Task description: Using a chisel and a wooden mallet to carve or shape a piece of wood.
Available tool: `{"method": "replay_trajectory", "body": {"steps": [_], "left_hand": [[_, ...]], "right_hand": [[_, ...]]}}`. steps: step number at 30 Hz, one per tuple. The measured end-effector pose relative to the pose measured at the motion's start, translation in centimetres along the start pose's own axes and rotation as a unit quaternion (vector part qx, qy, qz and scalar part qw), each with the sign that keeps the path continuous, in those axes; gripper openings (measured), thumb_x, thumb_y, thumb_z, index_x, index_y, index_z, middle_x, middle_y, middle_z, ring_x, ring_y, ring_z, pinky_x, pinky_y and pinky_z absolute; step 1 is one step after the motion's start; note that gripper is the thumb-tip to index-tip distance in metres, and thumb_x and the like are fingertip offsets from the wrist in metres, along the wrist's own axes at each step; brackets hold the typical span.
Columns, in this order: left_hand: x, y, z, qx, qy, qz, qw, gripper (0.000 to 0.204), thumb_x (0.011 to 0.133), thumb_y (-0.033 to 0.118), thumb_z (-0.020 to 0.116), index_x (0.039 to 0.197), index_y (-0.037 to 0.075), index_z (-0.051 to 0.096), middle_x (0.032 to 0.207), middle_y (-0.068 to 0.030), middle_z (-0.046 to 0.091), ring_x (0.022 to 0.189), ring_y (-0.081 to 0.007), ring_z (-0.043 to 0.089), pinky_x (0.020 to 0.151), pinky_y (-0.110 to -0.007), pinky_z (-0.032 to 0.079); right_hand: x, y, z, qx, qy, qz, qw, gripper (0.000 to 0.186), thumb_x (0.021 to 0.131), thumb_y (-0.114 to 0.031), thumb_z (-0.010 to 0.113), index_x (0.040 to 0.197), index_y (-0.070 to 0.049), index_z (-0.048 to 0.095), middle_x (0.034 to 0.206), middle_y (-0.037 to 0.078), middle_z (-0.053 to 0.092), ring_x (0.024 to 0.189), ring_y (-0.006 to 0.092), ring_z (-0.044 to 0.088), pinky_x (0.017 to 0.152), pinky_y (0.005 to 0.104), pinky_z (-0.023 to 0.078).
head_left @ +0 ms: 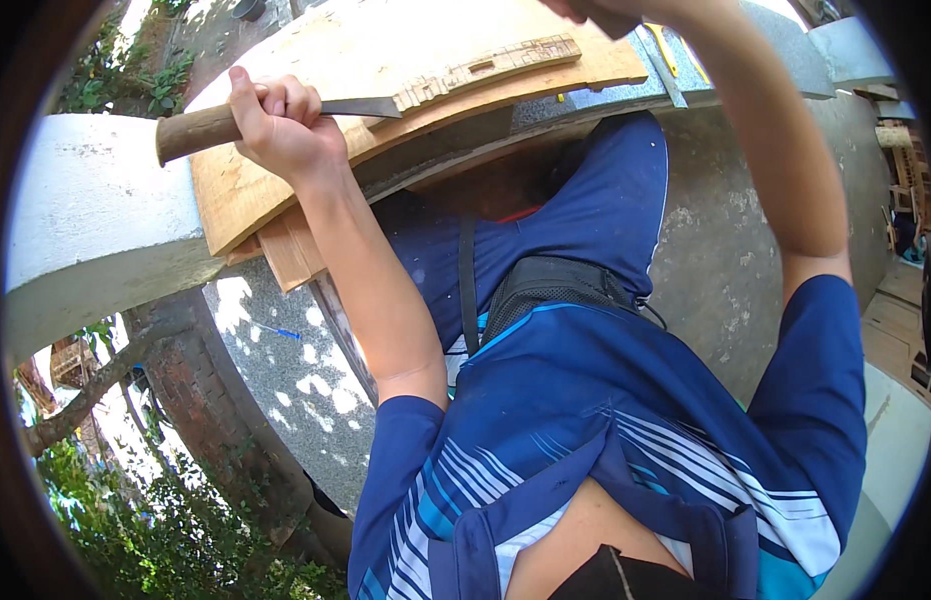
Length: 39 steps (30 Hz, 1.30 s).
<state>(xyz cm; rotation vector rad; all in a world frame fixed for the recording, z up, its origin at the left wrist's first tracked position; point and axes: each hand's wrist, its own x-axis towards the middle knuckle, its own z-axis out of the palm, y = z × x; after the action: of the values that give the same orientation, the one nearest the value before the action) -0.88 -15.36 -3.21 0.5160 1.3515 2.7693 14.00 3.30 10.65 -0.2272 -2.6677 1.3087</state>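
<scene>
My left hand (291, 130) is closed around a chisel with a thick round wooden handle (201, 134). The handle's butt sticks out to the left of the fist, and the flat metal blade (361, 107) points right. Its tip meets the near end of a narrow wooden strip (486, 70) with notches and carved marks along it. This strip lies on a wide wooden board (256, 195). Up at the top edge, my right hand (686, 10) is partly cut off by the frame. It grips a dark brown, block-like thing (616, 20), whose kind I cannot make out.
Right of the board, a metal ruler-like strip (663, 68) and a yellow-handled tool (666, 48) lie on the grey stone surface (801, 65). A white ledge (106, 200) stands at the left. Below the board, a blue pen-like thing (283, 331) rests on a speckled surface.
</scene>
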Motion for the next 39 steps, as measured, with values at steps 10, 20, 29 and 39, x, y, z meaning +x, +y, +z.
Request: {"method": "replay_trajectory", "body": {"steps": [10,20,29,39], "left_hand": [[-0.1,-2.8,-2.7,-0.273,0.091,-0.132,0.949,0.043,0.101,0.038,0.062,0.067,0.016,0.05,0.056,0.0052,0.034,0.045,-0.0086,0.022,0.039,-0.025,0.018],[-0.3,0.2,-1.8,-0.184,0.072,-0.078,0.977,0.039,0.102,0.033,0.06,0.069,0.016,0.047,0.058,0.0052,0.034,0.045,-0.0076,0.025,0.039,-0.025,0.018],[-0.6,0.0,3.0,-0.044,0.044,-0.052,0.997,0.031,0.099,0.023,0.066,0.076,0.015,0.047,0.062,0.0045,0.037,0.048,-0.0055,0.028,0.043,-0.024,0.019],[0.9,-0.2,4.6,0.0,-0.068,-0.082,0.994,0.027,0.098,0.02,0.071,0.082,0.015,0.05,0.063,0.0055,0.04,0.048,-0.0032,0.032,0.042,-0.021,0.021]], "right_hand": [[0.7,15.0,5.1,0.211,0.089,0.088,0.969,0.051,0.1,-0.055,0.06,0.079,-0.009,0.055,0.06,0.0,0.05,0.051,0.0095,0.052,0.05,0.0274,0.044],[0.6,14.5,5.2,0.197,0.075,0.104,0.972,0.05,0.1,-0.053,0.061,0.077,-0.01,0.052,0.058,-0.003,0.047,0.047,0.0066,0.048,0.046,0.0235,0.04],[0.2,14.2,5.3,0.186,0.078,0.108,0.974,0.05,0.097,-0.054,0.067,0.078,-0.01,0.052,0.059,-0.002,0.049,0.05,0.0075,0.05,0.049,0.0251,0.042],[0.2,14.3,5.3,0.19,0.076,0.102,0.974,0.049,0.096,-0.053,0.067,0.082,-0.008,0.055,0.059,-0.002,0.049,0.051,0.0076,0.052,0.049,0.0247,0.043]]}}
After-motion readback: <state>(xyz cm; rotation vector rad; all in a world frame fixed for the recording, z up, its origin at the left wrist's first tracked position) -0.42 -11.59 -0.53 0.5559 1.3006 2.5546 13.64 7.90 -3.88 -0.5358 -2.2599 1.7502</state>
